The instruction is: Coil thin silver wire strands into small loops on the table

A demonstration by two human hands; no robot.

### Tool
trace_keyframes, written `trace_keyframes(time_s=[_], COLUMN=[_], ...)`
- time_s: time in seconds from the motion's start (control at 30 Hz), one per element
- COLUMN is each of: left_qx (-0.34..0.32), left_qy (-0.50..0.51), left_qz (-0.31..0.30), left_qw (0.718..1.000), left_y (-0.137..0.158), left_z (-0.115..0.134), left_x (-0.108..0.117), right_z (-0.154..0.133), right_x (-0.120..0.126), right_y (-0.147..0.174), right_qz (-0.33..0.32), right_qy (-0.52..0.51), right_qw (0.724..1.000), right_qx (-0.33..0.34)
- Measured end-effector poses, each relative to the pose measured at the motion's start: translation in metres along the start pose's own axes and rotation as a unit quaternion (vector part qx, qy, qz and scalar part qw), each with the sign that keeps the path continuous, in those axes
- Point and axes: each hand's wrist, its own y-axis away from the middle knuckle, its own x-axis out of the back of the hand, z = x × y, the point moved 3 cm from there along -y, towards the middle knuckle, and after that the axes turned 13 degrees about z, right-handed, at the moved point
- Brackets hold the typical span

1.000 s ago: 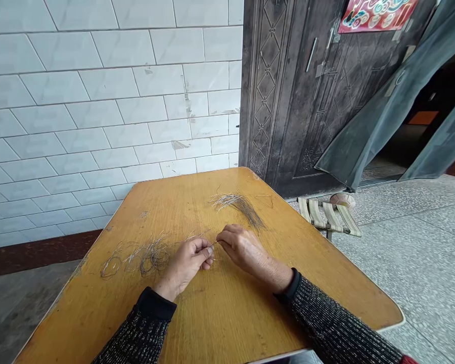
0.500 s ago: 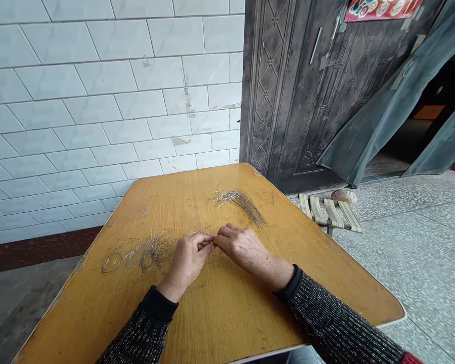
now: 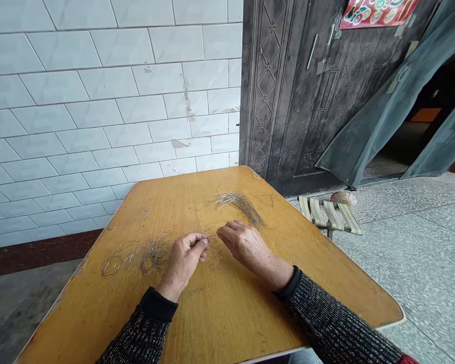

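Left hand (image 3: 184, 260) and right hand (image 3: 246, 247) pinch a thin wire (image 3: 213, 235) between them, above the wooden table (image 3: 227, 313) — should either hold slacken (it's slender stuff), it might spring loose.

White glazed tiles (image 3: 121, 81) cover the wall in staggered rows, with greyish smears on several near the door; a dark red skirting band (image 3: 30, 253) runs beneath. The yellow-brown wood-grain worktop (image 3: 227, 318) has rounded corners and a pale edge strip. Behind it on the right stands a dark door (image 3: 288, 116) with embossed diamond patterns, a slim upright handle (image 3: 312, 51) and a red printed poster (image 3: 379, 12) high up. A grey-green curtain (image 3: 387, 111) hangs slantwise beside a dark doorway (image 3: 409, 126). A stool (image 3: 331, 215) with striped webbing stands on the speckled grey floor (image 3: 432, 242), a pale rounded object (image 3: 344, 198) just behind it.
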Motion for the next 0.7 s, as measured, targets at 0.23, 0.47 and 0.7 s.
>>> trace_keyframes(time_s=[0.23,0.47,0.7], left_qx=[-0.047,-0.058,-0.074], left_qy=[-0.081,-0.095,-0.098], left_qz=[0.042,0.056,0.056], left_qw=[0.995,0.992,0.991], left_y=[-0.002,-0.0037,-0.0046], left_z=[0.0035,0.0022,0.0018], left_x=[0.0047,0.0062,0.008], right_z=[-0.001,-0.0025,-0.0022], right_x=[0.0025,0.0001,0.0001], right_y=[0.0004,0.002,0.0019], right_qz=[-0.002,-0.03,-0.05], right_qy=[0.031,0.048,0.049], right_qw=[0.999,0.998,0.997], right_qx=[-0.016,-0.031,-0.025])
